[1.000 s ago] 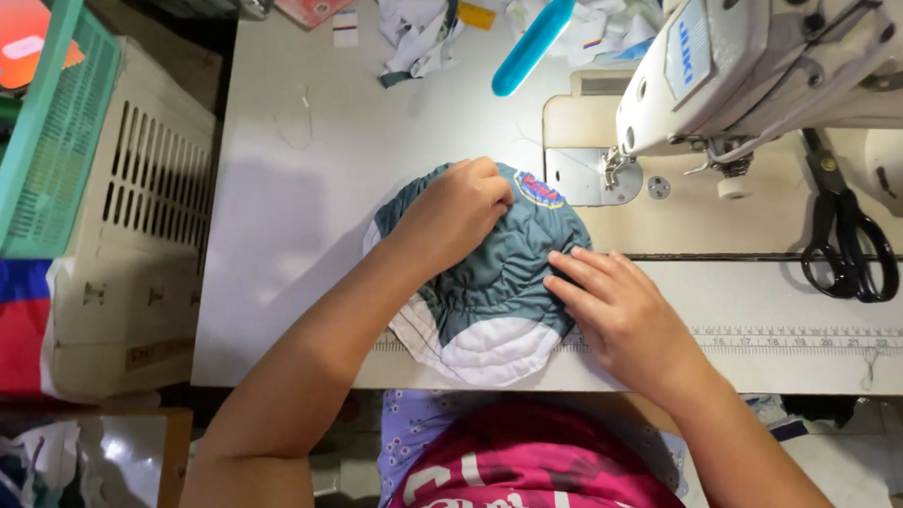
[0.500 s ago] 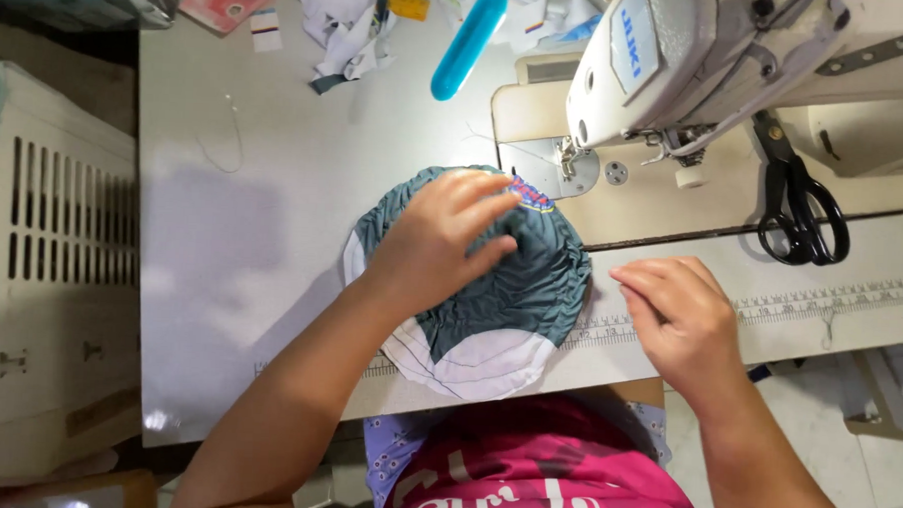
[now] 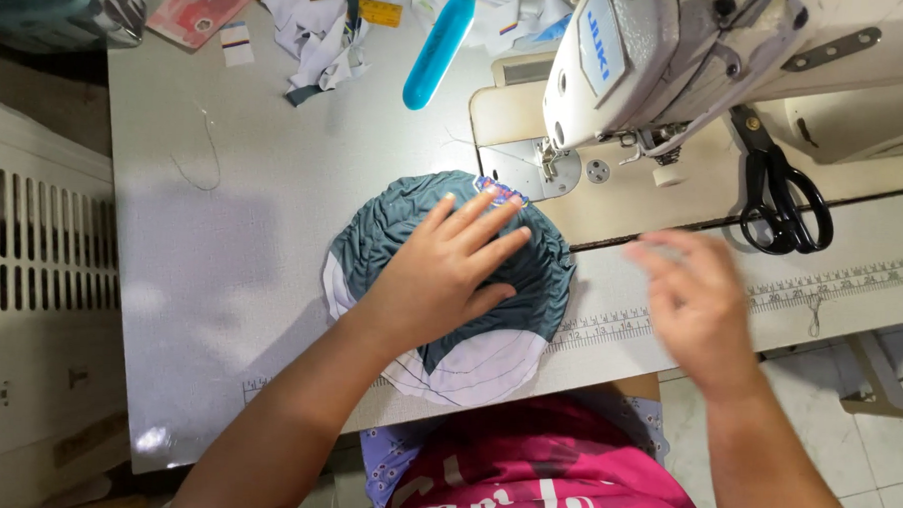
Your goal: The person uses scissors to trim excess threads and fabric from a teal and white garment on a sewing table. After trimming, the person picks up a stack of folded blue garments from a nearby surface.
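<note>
White sewing table (image 3: pixel 221 276) w/ round teal cloth (image 3: pixel 392 227), scissors (image 3: pixel 784 201), sewing machine (image 3: pixel 678 62), scraps (image 3: pixel 314 29).

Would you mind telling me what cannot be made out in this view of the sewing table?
- Right hand: motion-blurred in the head view; finger pose unclear, whether it touches the table unclear.
- Teal and white fabric piece: its middle is covered by the left hand.
- Sewing machine: cut off by the top edge; its needle is too small to tell.
- Fabric scraps: cut off at the top edge.
</note>
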